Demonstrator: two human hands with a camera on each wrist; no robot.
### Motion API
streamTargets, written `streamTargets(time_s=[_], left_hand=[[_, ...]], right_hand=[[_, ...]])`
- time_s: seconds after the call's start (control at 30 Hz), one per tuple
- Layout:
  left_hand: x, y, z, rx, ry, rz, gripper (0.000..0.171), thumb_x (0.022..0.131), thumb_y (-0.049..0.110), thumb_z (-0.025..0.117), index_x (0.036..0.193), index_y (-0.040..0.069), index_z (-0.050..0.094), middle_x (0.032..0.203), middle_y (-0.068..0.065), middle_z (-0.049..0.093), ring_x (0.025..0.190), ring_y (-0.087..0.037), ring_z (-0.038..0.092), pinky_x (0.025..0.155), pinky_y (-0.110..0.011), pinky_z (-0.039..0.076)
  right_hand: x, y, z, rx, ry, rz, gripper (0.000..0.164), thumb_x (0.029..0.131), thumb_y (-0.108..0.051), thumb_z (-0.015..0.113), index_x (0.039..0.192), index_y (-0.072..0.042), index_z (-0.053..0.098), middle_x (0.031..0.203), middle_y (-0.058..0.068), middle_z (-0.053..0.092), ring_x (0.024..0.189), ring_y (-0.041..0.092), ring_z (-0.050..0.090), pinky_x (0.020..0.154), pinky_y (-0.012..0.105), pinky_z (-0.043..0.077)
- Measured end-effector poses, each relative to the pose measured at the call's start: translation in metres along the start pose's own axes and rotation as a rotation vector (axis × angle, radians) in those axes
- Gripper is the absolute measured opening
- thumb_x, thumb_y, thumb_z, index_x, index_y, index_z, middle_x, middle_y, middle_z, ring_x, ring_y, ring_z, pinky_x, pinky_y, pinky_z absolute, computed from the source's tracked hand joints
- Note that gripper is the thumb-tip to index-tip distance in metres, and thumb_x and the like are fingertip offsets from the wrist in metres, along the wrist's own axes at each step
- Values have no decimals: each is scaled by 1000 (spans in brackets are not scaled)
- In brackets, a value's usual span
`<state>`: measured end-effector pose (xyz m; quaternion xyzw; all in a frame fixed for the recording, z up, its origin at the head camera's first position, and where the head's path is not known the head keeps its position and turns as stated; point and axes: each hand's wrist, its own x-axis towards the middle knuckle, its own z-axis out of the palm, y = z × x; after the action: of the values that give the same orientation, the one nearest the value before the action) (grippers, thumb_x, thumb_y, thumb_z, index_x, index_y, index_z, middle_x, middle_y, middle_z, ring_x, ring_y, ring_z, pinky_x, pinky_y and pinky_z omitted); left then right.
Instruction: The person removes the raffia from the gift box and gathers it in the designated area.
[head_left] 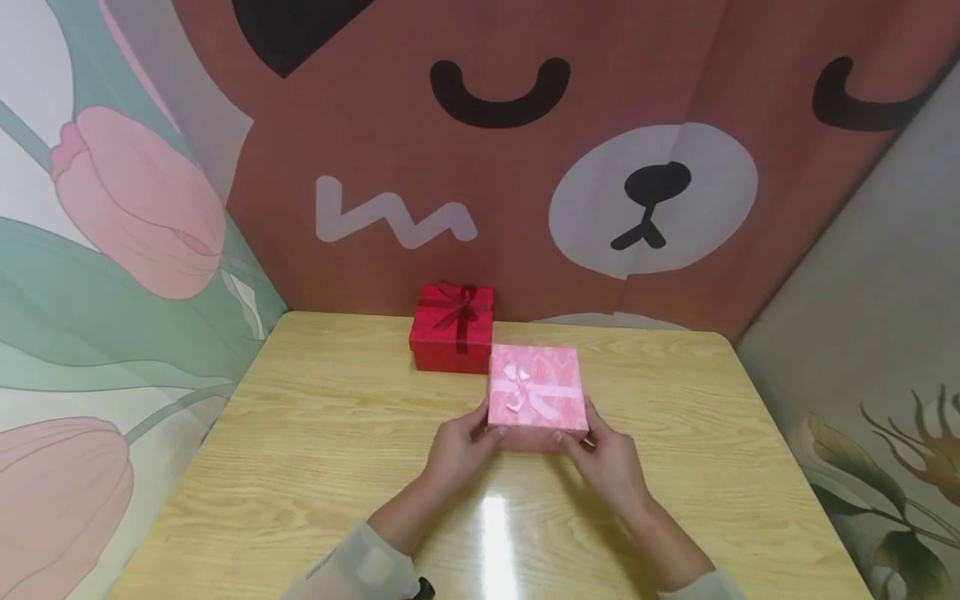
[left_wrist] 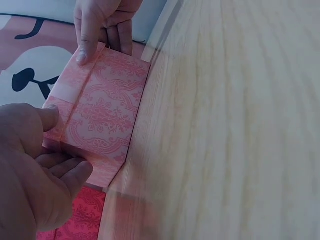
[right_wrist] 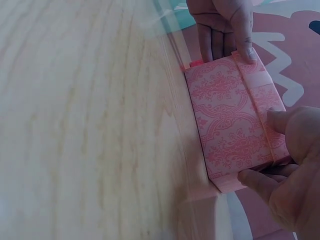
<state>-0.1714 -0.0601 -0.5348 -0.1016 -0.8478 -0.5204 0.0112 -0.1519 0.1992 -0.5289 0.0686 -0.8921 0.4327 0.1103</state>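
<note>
A pink gift box (head_left: 551, 367) with a pale ribbon and bow on its lid sits between both hands over the table. My left hand (head_left: 456, 446) grips its left side, thumb on the near face and fingers along the side. On the opposite side my right hand (head_left: 617, 468) holds it the same way. Both wrist views show the box's patterned near face (left_wrist: 112, 100), with the thumbs up at the lid's edge. Behind and to the left stands a red gift box (head_left: 450, 333) with a dark red ribbon bow, touched by neither hand.
The wooden table (head_left: 322, 467) has its back edge against a wall cloth (head_left: 510, 175) printed with a bear's face. Floral panels (head_left: 150, 350) flank it on the left and right. A bright light reflection lies on the tabletop in front of the hands.
</note>
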Motion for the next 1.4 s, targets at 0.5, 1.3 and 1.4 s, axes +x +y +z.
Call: streamTargets(time_s=[0.5,1.3,1.4], left_hand=[[-15,-3,-9,26,11,-16,64,97,40,74,150,10,54,143,-3,62,132,-15,58,103,-33,52],[-21,-8,-23,129,88,29,60,98,34,74,150,10,55,138,-7,64,127,-20,62,101,-39,54],[-21,-7,-23,135,87,29,61,98,34,74,151,10,53,140,-8,63,126,-21,62,101,-39,54]], right_hand=[[-10,-5,7,87,-15,-4,81,93,-31,80,156,0,40,137,21,62,111,32,71,78,26,61],[-4,-13,20,-21,16,-93,79,92,-35,81,155,-2,45,132,21,65,100,31,76,78,38,63],[-4,-12,21,-55,29,-114,78,92,-33,81,154,-2,46,132,20,65,108,34,73,84,45,62]])
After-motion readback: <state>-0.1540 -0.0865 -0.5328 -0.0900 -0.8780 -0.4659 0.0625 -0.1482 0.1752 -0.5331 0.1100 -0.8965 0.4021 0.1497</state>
